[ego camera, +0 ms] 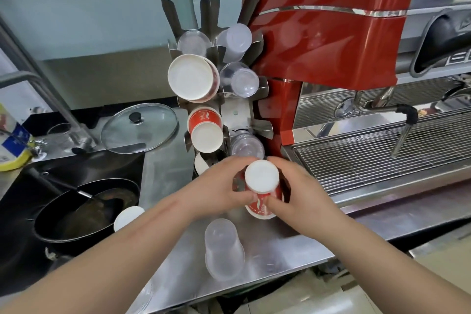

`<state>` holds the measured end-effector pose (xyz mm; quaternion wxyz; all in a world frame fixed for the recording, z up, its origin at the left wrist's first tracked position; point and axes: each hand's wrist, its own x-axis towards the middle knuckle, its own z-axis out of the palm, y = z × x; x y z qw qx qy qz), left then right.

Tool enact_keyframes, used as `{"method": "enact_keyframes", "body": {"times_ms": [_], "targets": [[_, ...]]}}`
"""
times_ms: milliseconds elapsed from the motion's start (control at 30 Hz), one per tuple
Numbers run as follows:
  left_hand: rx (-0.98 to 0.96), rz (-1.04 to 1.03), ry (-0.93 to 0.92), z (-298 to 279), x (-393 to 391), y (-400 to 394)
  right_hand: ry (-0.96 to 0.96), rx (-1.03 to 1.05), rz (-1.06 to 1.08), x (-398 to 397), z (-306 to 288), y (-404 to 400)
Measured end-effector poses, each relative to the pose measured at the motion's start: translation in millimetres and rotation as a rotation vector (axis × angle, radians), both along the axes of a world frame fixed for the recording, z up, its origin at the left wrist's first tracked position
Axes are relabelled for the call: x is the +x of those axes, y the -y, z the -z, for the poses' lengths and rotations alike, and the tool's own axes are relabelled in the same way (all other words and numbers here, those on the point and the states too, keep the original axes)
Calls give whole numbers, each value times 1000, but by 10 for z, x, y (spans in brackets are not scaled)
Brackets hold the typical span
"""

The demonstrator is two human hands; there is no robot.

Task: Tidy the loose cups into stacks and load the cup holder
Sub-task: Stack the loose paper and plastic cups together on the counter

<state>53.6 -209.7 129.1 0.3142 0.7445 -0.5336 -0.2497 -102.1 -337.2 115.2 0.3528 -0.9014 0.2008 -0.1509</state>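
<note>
A steel cup holder (235,112) stands on the counter with slots in two columns. Its left slots hold a large red paper cup stack (192,78) and a smaller red one (206,129); its right slots hold clear plastic cups (239,80). My left hand (221,186) and my right hand (298,196) both grip an upside-down stack of red paper cups (262,186) at the holder's foot, white base up. A stack of clear plastic cups (223,250) stands upside down on the steel counter (280,252) just in front. Another white cup base (128,216) shows beside my left forearm.
A red espresso machine (331,33) with a steam wand (405,130) and drip grate (382,160) fills the right. Left of the counter is a dark sink holding a black pan (84,214), with a glass lid (139,127) and tap behind.
</note>
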Motion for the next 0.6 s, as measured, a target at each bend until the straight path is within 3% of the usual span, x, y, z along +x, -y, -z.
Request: {"method": "enact_keyframes", "body": {"times_ms": [267, 600], "targets": [[-260, -120, -204, -472, -136, -463, 211, 79, -100, -64, -562, -261], [-294, -120, -238, -751, -8, -1212, 261, 234, -309, 145, -785, -792]]}}
